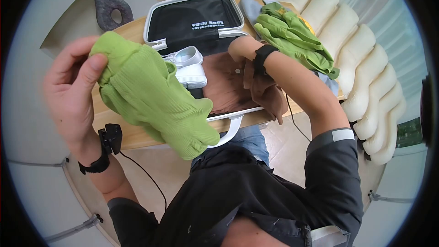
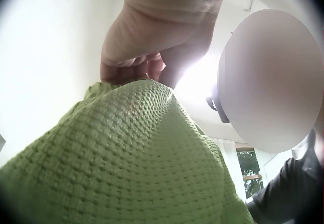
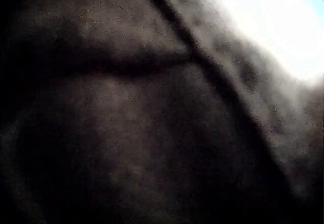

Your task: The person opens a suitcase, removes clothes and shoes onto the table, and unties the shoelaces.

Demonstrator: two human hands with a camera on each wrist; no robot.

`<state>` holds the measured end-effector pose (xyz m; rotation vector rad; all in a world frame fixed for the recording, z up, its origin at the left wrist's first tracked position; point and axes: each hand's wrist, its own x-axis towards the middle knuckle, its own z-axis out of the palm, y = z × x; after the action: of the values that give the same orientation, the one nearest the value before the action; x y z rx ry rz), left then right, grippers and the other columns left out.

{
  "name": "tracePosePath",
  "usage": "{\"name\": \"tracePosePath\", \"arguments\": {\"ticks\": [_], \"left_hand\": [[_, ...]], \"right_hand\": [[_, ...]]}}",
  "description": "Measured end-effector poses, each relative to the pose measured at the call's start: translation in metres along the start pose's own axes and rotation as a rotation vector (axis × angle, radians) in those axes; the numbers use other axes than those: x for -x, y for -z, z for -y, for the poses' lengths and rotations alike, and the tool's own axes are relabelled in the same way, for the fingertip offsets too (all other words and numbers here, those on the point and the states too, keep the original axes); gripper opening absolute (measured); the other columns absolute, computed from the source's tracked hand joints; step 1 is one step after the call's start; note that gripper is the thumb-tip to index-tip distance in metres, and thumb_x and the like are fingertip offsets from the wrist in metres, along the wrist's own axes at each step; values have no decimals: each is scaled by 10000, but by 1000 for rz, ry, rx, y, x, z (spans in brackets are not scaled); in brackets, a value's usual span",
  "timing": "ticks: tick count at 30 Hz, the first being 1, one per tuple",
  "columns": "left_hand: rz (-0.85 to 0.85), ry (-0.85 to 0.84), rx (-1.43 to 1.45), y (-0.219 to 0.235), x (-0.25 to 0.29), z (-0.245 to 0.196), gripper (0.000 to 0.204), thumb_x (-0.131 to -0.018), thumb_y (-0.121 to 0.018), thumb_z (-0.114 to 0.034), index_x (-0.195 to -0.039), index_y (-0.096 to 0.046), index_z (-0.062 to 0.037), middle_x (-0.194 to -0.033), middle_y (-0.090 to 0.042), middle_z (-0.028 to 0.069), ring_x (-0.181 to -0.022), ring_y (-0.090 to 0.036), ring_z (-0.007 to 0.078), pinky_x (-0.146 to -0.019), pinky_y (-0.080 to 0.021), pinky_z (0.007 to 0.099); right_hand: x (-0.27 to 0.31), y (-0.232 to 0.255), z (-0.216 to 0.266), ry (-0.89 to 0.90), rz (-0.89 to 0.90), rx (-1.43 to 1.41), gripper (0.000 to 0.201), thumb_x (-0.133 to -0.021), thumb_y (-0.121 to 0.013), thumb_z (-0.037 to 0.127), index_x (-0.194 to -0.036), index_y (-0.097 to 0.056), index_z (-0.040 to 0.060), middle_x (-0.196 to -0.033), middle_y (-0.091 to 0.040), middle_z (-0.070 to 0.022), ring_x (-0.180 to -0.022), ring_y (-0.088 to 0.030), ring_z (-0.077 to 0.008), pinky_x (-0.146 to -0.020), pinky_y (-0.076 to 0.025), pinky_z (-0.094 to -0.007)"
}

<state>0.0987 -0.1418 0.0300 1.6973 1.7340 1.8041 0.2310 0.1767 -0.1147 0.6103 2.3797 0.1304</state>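
My left hand (image 1: 73, 87) pinches the top of a light green textured garment (image 1: 146, 91) between thumb and fingers. The cloth hangs raised in front of the open suitcase (image 1: 148, 20), and in the left wrist view its weave (image 2: 136, 148) fans out below the grip. My right hand (image 1: 241, 47) is bent down at the suitcase's right side, its fingers hidden from the head view. A brown garment (image 1: 224, 82) with a pale button lies in the case, and part of it drapes up against the right wrist. Dark cloth (image 3: 116, 123) fills the right wrist view.
White shoes (image 1: 192, 75) sit in the case left of the brown garment. Another green garment (image 1: 292, 36) is heaped at the table's right, over grey items. The wooden table (image 1: 105, 130) supports the case; a cream cushioned seat (image 1: 361, 73) stands beyond. Cables hang from both wrists.
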Motion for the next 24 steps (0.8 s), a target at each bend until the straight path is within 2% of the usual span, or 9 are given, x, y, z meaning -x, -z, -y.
{"name": "tracePosePath", "arguments": {"ticks": [3, 7, 9, 13, 15, 17, 19, 23, 24], "left_hand": [[24, 16, 13, 0, -2, 2, 210, -872, -644, -56, -1060, -633, 38, -939, -649, 50, -848, -585, 107, -778, -456, 224], [6, -5, 53, -4, -4, 3, 214, -874, -642, -63, -1063, -634, 36, -942, -651, 54, -849, -588, 108, -785, -455, 227], [-5, -5, 54, -2, -4, 4, 215, -875, -640, -65, -1064, -634, 36, -943, -652, 56, -851, -589, 109, -788, -456, 228], [-20, 24, 47, -1, -7, 6, 218, -874, -641, -81, -1058, -635, 36, -935, -652, 52, -854, -588, 109, -793, -452, 228], [-28, 30, 43, -3, -13, 9, 217, -872, -644, -85, -1053, -637, 36, -931, -652, 50, -852, -586, 108, -792, -451, 228], [-3, 37, 45, -7, -20, 10, 218, -873, -646, -101, -1043, -642, 35, -926, -651, 44, -849, -584, 104, -790, -447, 226], [15, 22, 31, -14, -29, 7, 213, -878, -640, -104, -1040, -644, 33, -922, -651, 41, -848, -584, 99, -789, -445, 224], [27, 1, 29, -22, -47, -6, 206, -895, -620, -112, -1041, -647, 31, -914, -654, 32, -833, -583, 83, -788, -439, 211], [35, 42, 90, -23, -51, -10, 222, -910, -601, -113, -1071, -621, 38, -920, -663, 47, -833, -606, 83, -774, -458, 201]], "right_hand": [[-5, -5, -9, -34, 41, -72, 380, -637, -753, 86, -1016, -726, 95, -1083, -673, -134, -1017, -639, -317, -786, -522, -401], [46, 16, -11, -37, -172, -200, 308, -670, -698, 142, -956, -713, 28, -961, -690, -164, -940, -660, -322, -768, -533, -401], [51, 19, -22, -119, -567, -487, 223, -685, -665, 159, -863, -698, 28, -831, -679, -166, -806, -663, -324, -695, -523, -390], [102, 31, -50, 77, -1026, -670, 253, -720, -629, 216, -846, -685, 3, -779, -668, -198, -742, -661, -337, -700, -530, -384], [123, 40, -51, 90, -1125, -621, 197, -763, -601, 174, -833, -642, -5, -731, -646, -164, -671, -624, -315, -654, -505, -362], [145, 55, -54, 96, -1273, -557, 200, -772, -598, 190, -797, -675, 8, -728, -649, -206, -697, -639, -363, -656, -515, -415], [177, 80, -58, -34, -1354, -587, 212, -824, -579, 138, -892, -633, -56, -750, -644, -172, -683, -631, -247, -643, -501, -353], [234, 128, -79, -119, -1659, -331, 222, -788, -573, 139, -874, -629, -58, -774, -636, -231, -722, -628, -344, -663, -499, -384], [248, 123, -73, -172, -1640, -22, 226, -796, -563, 153, -878, -627, -48, -783, -627, -238, -736, -610, -380, -677, -491, -403]]}}
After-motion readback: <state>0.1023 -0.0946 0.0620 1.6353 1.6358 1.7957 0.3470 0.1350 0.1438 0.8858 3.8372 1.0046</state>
